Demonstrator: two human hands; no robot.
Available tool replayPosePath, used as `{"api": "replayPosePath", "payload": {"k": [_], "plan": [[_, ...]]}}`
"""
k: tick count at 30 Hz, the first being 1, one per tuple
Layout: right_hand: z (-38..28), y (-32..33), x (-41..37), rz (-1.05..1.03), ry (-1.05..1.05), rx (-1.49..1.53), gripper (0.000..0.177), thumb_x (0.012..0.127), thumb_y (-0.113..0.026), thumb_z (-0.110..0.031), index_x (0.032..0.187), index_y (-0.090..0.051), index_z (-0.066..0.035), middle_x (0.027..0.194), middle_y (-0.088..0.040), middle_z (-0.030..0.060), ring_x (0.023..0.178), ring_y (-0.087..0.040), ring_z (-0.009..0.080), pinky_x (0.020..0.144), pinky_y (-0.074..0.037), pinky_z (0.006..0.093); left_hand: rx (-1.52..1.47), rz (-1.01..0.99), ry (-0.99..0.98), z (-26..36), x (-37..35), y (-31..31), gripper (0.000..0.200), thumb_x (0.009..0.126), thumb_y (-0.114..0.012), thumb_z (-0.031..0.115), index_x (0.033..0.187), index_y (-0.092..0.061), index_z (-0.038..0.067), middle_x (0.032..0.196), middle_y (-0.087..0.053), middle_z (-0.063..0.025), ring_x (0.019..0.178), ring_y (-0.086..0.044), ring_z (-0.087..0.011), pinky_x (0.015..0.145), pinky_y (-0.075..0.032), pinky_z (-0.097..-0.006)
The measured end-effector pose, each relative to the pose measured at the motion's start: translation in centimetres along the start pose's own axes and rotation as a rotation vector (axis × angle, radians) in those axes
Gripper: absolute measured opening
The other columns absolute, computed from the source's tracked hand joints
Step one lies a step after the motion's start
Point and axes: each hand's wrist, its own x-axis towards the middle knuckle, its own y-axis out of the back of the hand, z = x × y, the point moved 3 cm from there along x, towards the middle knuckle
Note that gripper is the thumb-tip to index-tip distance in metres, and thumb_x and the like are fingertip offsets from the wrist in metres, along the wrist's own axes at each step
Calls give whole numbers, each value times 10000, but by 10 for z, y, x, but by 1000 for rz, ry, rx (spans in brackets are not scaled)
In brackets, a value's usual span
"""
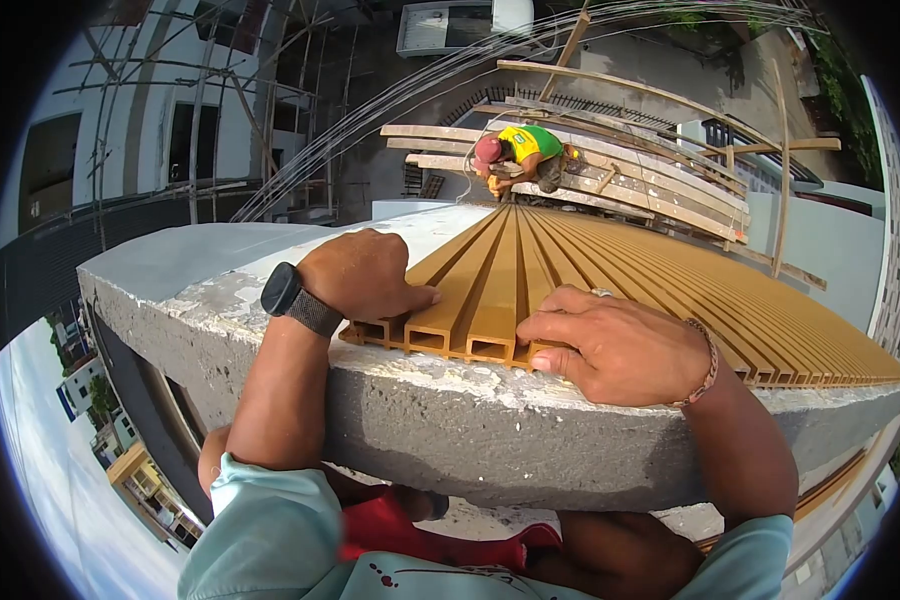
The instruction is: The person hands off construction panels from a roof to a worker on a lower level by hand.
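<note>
A long tan fluted cladding panel (491, 305) with hollow ribs runs down the wall face, its open end along the concrete ledge. My left hand (362, 272), a dark watch (282, 289) on its wrist, is closed at the panel's left edge. One digit presses on a rib; the other fingertips are hidden. My right hand (620, 345) grips the panel end further right, with curled fingers on top and the thumb at the cut end. It wears a ring and a braided bracelet (707, 372). More ribbed panelling (730, 290) continues to the right.
The rough concrete ledge (510, 440) lies between me and a drop. Below, a co-worker (530, 150) in yellow and green crouches on scaffold planks (660, 190), hands near the panelling's lower end. Overhead cables (370, 120) and pole scaffolding (200, 130) stand beyond.
</note>
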Motion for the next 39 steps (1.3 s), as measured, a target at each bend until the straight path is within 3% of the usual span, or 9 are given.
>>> {"api": "replayPosePath", "payload": {"k": [2,6,8,12,14,24,28,31,39], "plan": [[1,0,0,-3,-18,-5,269,923,-446,-240,1107,-539,-68,990,-528,172,946,-551,331,841,-432,429,-47,45,-30,0,-1,0,553,777,-599,483,739,-656,-66,744,-642,-223,726,-641,-336,676,-499,-413],[4,0,0,-12,-14,-15,287,920,-445,-262,1121,-541,-81,988,-531,170,946,-553,331,833,-433,432,-50,39,-39,0,0,0,549,777,-600,485,733,-657,-60,737,-640,-218,707,-639,-325,657,-495,-413],[3,1,3,-13,-29,-22,290,920,-443,-268,1121,-543,-84,991,-532,168,948,-553,329,832,-432,432,8,4,-3,0,0,0,645,761,-607,555,970,-651,-54,863,-655,-220,823,-643,-322,734,-504,-382],[3,0,2,-60,-43,-60,307,916,-480,-284,1152,-537,-97,1005,-528,146,972,-539,320,837,-419,409,2,60,-16,-3,1,-2,594,750,-644,539,964,-664,-15,857,-660,-183,827,-640,-298,731,-502,-370],[4,0,3,-51,-29,-60,306,913,-481,-292,1148,-539,-105,1006,-530,161,962,-547,334,836,-421,416,-16,138,-74,1,-5,3,581,752,-620,530,900,-676,-29,844,-653,-213,810,-644,-313,729,-503,-383],[7,-3,10,-22,10,-51,338,892,-504,-308,1112,-568,-60,1086,-568,194,1050,-535,347,879,-419,420,18,155,-50,-5,1,2,569,705,-668,521,932,-685,-1,885,-666,-190,849,-652,-298,745,-512,-366],[8,-2,11,-5,3,-67,362,879,-513,-317,1125,-562,-55,1093,-578,185,1049,-541,337,885,-419,416,24,140,-19,-6,2,3,565,705,-666,519,930,-685,1,877,-668,-183,848,-653,-297,748,-512,-368],[13,-5,15,28,18,-100,368,861,-523,-371,1111,-604,-115,1003,-642,106,981,-589,272,828,-442,384,10,127,-11,-5,0,4,551,698,-673,514,917,-689,9,888,-668,-175,859,-651,-293,754,-510,-370],[12,-4,18,19,40,-93,381,854,-535,-381,1118,-602,-114,1015,-642,108,994,-581,269,835,-438,388,14,150,-46,-9,7,1,483,697,-688,474,862,-701,20,848,-670,-158,814,-653,-291,727,-513,-366]]}}
